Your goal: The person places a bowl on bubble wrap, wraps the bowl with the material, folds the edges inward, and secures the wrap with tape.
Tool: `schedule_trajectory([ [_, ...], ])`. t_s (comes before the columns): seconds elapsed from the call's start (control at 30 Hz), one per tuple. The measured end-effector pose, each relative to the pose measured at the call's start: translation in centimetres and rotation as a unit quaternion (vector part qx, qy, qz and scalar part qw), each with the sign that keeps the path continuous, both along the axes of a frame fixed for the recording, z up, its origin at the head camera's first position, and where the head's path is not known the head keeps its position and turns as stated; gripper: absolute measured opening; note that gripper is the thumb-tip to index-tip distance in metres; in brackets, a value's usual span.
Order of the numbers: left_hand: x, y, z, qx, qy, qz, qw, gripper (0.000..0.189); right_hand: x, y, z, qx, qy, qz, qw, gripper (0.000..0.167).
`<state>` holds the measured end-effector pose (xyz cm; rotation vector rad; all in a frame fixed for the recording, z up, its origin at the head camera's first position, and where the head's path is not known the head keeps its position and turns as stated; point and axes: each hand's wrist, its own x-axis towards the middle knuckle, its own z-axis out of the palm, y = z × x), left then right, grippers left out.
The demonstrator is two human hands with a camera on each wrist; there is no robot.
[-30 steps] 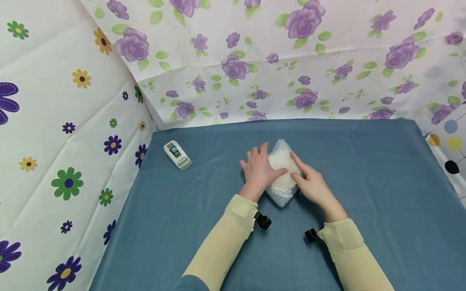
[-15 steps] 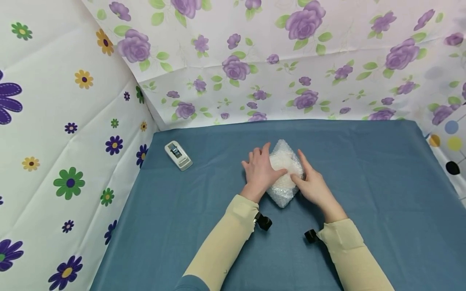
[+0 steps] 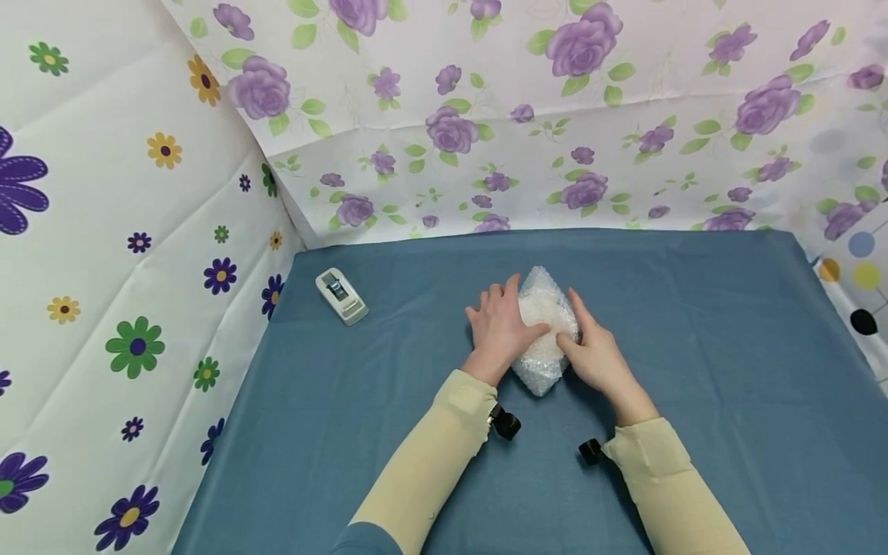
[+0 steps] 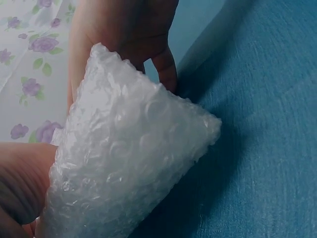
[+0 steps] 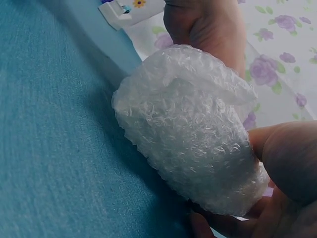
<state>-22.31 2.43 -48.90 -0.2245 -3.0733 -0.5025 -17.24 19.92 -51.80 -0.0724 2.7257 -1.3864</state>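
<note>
A bundle in clear bubble wrap (image 3: 541, 370) lies on the blue cloth in the head view, its corners pointing away from and toward me. What is inside is hidden; a whitish core shows through. My left hand (image 3: 501, 327) holds its left side, thumb on top and the other fingers spread along the far left edge. My right hand (image 3: 598, 353) grips the right side, thumb on top and index finger extended along the edge. In the right wrist view, fingers of the right hand (image 5: 292, 168) curl under the bubble wrap (image 5: 188, 129).
A white tape dispenser (image 3: 342, 297) lies at the back left of the blue cloth (image 3: 694, 347). Flowered sheets (image 3: 416, 139) hang behind and at the left. Each wrist carries a small black camera, such as the left one (image 3: 506, 424).
My right index finger has lifted off the top of the bundle and moved to its right edge. The left hand has stayed on the bundle, which lies nearly where it was.
</note>
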Motion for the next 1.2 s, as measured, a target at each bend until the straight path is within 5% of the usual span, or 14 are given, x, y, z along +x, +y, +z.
schedule_trajectory([
  [0.17, 0.0, -0.1, -0.1, 0.011, -0.007, -0.002, 0.9999, 0.099, 0.0, 0.0, -0.1, 0.002, 0.004, 0.001, 1.0, 0.078],
  [0.33, 0.0, -0.9, 0.0, 0.069, -0.038, -0.006, 0.9969, 0.095, 0.0, 0.1, -0.1, 0.005, 0.002, 0.002, 1.0, 0.077],
  [0.67, -0.3, -2.5, 0.8, 0.208, -0.094, -0.008, 0.9734, 0.082, 0.0, 0.1, 0.2, -0.003, -0.003, 0.001, 1.0, 0.077],
  [0.93, -0.4, -2.4, 0.5, 0.2, -0.088, 0.0, 0.9758, 0.078, 0.1, 0.1, 0.1, -0.007, -0.004, 0.002, 1.0, 0.077],
  [1.2, -0.8, -3.3, 0.6, 0.254, -0.099, -0.011, 0.9621, 0.069, 0.1, 0.2, 0.3, -0.006, -0.01, 0.002, 0.9999, 0.076],
])
